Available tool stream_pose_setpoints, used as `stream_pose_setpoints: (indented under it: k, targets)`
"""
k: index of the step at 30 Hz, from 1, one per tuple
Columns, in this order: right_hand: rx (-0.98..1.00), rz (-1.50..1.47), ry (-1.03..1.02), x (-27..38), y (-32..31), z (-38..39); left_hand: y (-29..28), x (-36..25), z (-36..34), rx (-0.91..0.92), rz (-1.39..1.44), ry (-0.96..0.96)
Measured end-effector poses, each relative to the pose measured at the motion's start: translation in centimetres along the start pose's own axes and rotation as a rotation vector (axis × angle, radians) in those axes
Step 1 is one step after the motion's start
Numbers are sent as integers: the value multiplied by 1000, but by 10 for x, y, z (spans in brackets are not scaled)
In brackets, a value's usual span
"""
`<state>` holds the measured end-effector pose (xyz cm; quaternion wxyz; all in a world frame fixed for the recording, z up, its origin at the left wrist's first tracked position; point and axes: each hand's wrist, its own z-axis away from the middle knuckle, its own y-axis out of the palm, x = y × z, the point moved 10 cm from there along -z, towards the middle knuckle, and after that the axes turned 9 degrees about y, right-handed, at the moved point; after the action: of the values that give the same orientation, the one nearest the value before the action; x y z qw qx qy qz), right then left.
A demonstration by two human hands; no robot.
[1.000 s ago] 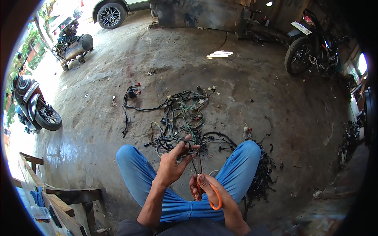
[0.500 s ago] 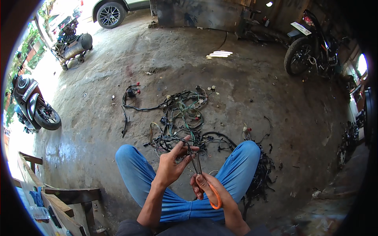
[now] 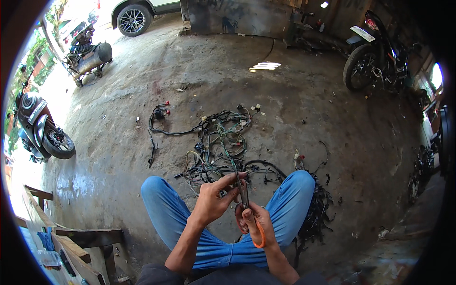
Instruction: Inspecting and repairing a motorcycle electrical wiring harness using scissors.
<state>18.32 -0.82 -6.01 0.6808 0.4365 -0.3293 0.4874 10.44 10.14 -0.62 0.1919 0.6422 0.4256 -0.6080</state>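
Scissors (image 3: pixel 260 236) with orange handles are in my right hand (image 3: pixel 259 219), their blades pointing away from me and nearly together. My left hand (image 3: pixel 213 198) is beside the blades, thumb and fingers pinching a dark wire (image 3: pixel 236 172) of the harness. The fingers partly cover where wire and blades meet, so I cannot tell whether the blades touch it. Beyond my hands a tangled wiring harness (image 3: pixel 223 135) lies on the floor, with black, green and pale wires and several connectors. One taped branch (image 3: pixel 178 133) reaches left to a black part with red ends.
Black scraps (image 3: pixel 317 213) are heaped beside my right knee. A wooden bench (image 3: pixel 71 247) stands at the near left. Motorbikes stand at left (image 3: pixel 42 126) and far right (image 3: pixel 375 61). An air compressor (image 3: pixel 92 59) and a white car (image 3: pixel 156 5) are at the far left.
My left hand has moved right and slightly down, closer to the scissors. The scissor blades have drawn together. My right hand has shifted slightly up and right.
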Motion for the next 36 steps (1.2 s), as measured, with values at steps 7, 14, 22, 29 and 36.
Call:
stream_pose_setpoints:
  k: [7, 14, 22, 29, 36]
  targets:
    - [64, -231, 2, 9, 5, 3, 2, 0, 0, 23, -116, 32]
    - [55, -244, 5, 14, 8, 9, 6, -5, -1, 57, -145, 108]
    - [26, -183, -22, 6, 3, 11, 8, -18, -1, 46, -196, 167]
    - [34, -260, -10, 3, -7, 16, 20, -16, 4, -9, -208, 206]
    - [92, -391, 43, 3, -9, 19, 22, -18, 5, 9, -184, 228]
